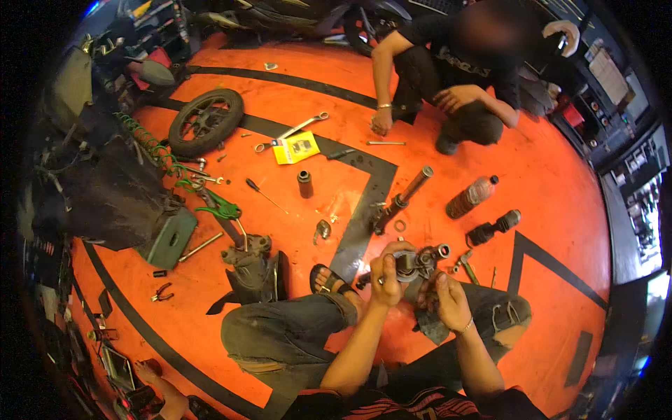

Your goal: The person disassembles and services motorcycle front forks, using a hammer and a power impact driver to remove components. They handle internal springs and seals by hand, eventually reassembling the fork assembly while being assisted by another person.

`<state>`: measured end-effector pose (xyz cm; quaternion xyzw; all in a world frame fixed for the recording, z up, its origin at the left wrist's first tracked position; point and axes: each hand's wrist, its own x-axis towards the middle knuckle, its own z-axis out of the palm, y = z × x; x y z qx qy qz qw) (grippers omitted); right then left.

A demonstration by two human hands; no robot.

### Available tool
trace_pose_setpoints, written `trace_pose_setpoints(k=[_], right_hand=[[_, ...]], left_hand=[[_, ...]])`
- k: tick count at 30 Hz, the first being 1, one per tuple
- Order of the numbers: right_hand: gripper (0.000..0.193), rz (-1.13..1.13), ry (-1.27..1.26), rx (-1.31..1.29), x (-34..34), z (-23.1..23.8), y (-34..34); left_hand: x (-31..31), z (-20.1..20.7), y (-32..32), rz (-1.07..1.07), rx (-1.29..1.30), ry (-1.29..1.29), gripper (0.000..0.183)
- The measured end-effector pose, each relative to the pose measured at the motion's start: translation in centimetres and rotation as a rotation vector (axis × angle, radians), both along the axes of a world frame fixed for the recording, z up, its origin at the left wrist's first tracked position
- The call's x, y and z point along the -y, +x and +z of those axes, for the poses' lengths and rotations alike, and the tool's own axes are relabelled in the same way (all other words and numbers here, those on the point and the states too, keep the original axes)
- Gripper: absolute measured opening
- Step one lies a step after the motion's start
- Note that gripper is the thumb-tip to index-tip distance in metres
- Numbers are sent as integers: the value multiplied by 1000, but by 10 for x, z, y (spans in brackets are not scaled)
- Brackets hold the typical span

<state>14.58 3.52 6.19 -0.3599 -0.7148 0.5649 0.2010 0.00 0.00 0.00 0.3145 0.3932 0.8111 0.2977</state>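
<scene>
Metal part (418, 264) below right of centre | left hand (387, 276) clamped on it, seemingly to steady it; right hand (451, 304) close beside, grip unclear | wrench (299, 127) upper left, apparently set aside

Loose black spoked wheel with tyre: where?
Head view, upper left: the loose wheel lies on the orange floor, left of the yellow cardboard box.

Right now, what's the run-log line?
left hand: gripping metal assembly; right hand: beside it, contact unclear; floor: spoked wheel, wrench, plastic bottle; co-worker: crouching
</scene>
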Motion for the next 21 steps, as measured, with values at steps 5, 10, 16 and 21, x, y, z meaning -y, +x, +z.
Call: trace_pose_setpoints(k=[5,10,16,21], right_hand=[[41,14,-203,70,-5,15,-14],[20,-48,240,26,9,13,-21],[21,-36,-9,28,-3,10,-12],[28,28,330,-84,3,9,-23]], left_hand=[[-5,0,-4,1,-39,6,56],[10,3,-5,9,-64,-120,61],[-2,11,6,110,-15,-25,55],[9,12,-3,88,-89,-123,63]])
